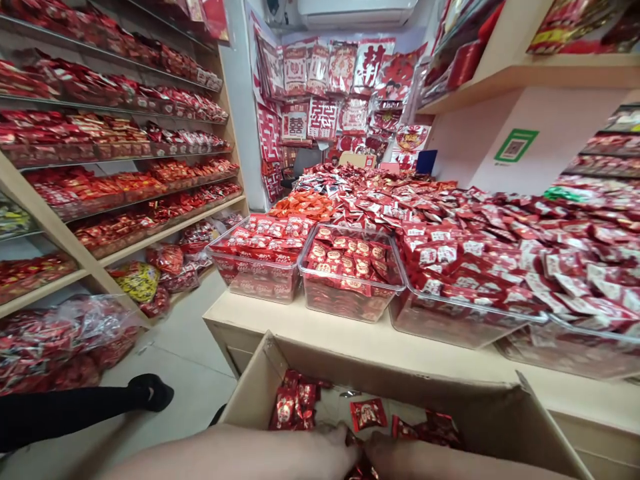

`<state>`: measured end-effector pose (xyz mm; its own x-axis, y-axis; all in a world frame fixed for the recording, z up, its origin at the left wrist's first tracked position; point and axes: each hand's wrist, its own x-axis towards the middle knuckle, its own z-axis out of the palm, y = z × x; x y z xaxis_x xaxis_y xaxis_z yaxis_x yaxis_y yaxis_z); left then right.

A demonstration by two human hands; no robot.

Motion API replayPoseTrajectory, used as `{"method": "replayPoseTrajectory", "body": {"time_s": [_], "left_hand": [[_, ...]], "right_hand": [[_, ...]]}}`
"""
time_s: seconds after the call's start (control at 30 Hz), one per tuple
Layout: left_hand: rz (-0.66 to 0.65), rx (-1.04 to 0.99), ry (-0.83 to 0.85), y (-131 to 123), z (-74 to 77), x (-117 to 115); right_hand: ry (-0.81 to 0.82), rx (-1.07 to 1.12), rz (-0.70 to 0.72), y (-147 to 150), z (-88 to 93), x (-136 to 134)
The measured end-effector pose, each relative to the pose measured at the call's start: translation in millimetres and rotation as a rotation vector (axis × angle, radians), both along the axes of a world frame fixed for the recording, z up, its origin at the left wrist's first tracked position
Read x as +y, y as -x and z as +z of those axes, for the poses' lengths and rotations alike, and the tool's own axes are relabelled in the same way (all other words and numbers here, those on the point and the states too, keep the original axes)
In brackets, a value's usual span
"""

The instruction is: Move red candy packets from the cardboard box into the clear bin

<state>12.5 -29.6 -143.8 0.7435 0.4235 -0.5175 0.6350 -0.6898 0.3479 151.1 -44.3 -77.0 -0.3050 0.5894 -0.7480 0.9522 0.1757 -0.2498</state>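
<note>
Both hands are inside the large open brown cardboard carton (425,383) at 6 o'clock in view. Left hand (334,445) comes in from 8 o'clock, right hand (381,450) from 4, close together over a few small, glossy red, film-wrapped packets (361,473). Grip state: we can't tell for either hand; fingers are blurred and mostly hidden.

Same carton, clocked from the hands: a glossy red packet heap (294,405) at 10, a single red pillow-shaped packet (369,414) lying flat at 12, a loose red packet cluster (436,427) at 2. Pale wood bench (273,328) past the carton's far wall, carrying clear plastic tubs (345,305) full of red packets.

Handling, our read: each packet light, wrapper slick and crinkly, contents maybe brittle, so we shouldn't squeeze hard. Singles: take the puffed middle, or pinch a flat end seal. Bunches: scoop from underneath with cupped palms; pinching a stack will likely squirt the outer ones loose. Heap at 10 should slump if we pull from low down, so pick off the top. Carton: stiffest at the corners, mid-panel probably flexes.
</note>
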Motion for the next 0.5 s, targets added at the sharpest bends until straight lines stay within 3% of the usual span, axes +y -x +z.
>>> {"method": "replayPoseTrajectory", "body": {"time_s": [0.13, 0.27, 0.37, 0.5], "left_hand": [[0.013, 0.039, 0.089, -4, 15.3, 4], [-0.021, 0.033, 0.115, -8, 22.4, 8], [-0.041, 0.086, 0.114, -10, 25.1, 11], [-0.082, 0.164, 0.098, -13, 36.8, 16]], "right_hand": [[0.069, -0.025, -0.15, 1, -17.8, -2], [0.074, 0.0, -0.321, -4, -50.7, -4], [0.084, 0.038, -0.273, -9, -70.0, -7], [-0.073, 0.175, -0.182, -9, -60.1, -7]]}}
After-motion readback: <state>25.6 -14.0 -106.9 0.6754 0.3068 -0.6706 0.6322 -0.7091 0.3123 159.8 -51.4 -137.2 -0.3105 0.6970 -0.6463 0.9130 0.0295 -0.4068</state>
